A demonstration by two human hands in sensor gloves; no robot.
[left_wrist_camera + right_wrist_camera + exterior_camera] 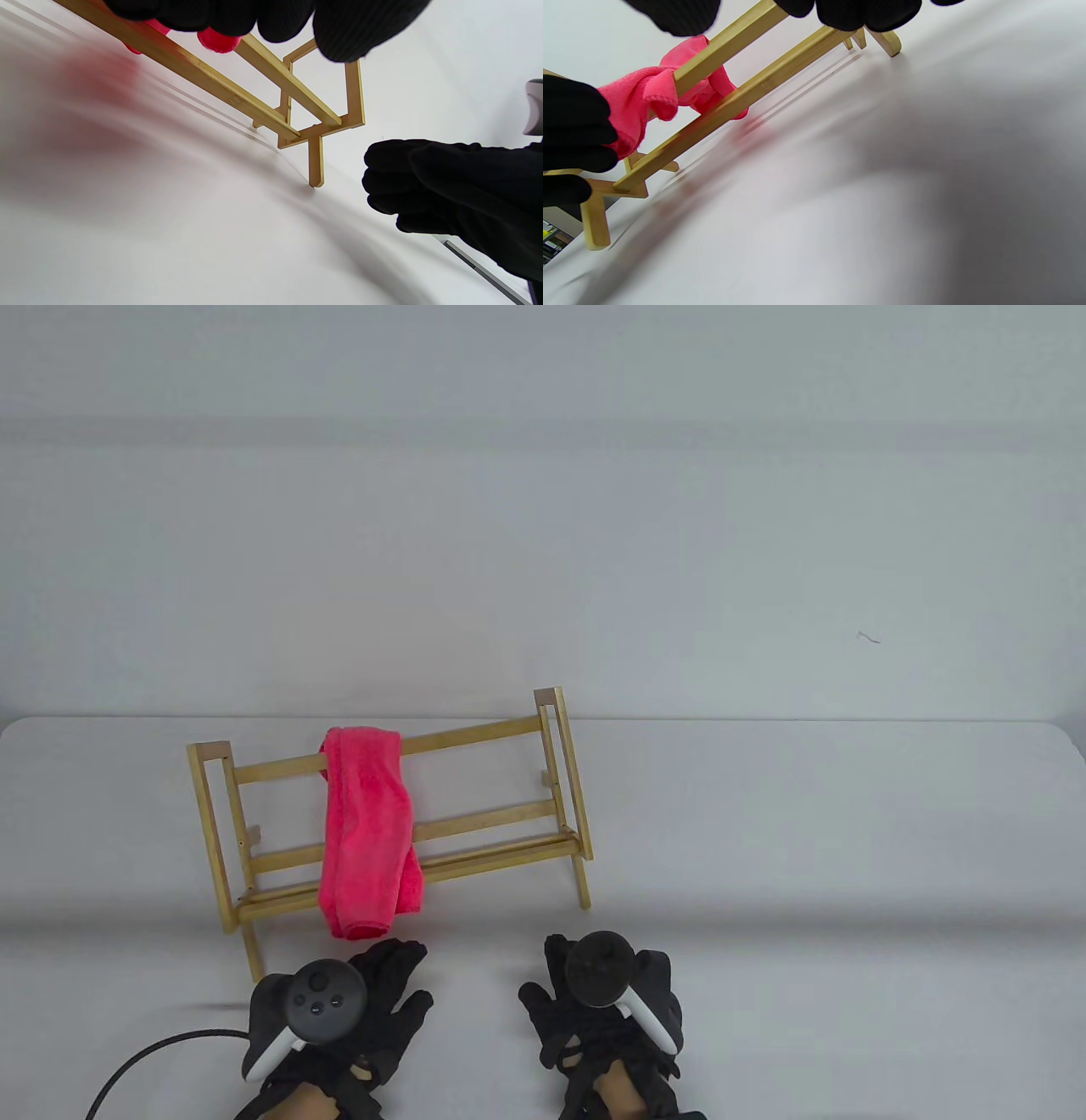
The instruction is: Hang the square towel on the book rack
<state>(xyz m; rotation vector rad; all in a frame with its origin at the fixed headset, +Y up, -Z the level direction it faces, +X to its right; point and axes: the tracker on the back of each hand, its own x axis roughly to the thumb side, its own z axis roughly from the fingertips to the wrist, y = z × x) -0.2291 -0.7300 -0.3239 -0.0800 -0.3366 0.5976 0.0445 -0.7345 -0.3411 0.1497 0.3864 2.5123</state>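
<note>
A pink square towel [366,831] hangs folded over the top rail of a wooden book rack [492,734], left of its middle, its lower end reaching the rack's front rails. My left hand [386,993] rests on the table just in front of the towel's lower end, fingers spread and empty. My right hand [564,984] rests on the table in front of the rack's right leg, also empty. The towel [640,99] and rack rails [742,95] show in the right wrist view. The rack's right end [322,123] and my right hand [445,190] show in the left wrist view.
The rack stands on a white table [806,857] near its front left. A black cable [144,1056] runs from my left hand toward the bottom left corner. A white wall lies behind the table.
</note>
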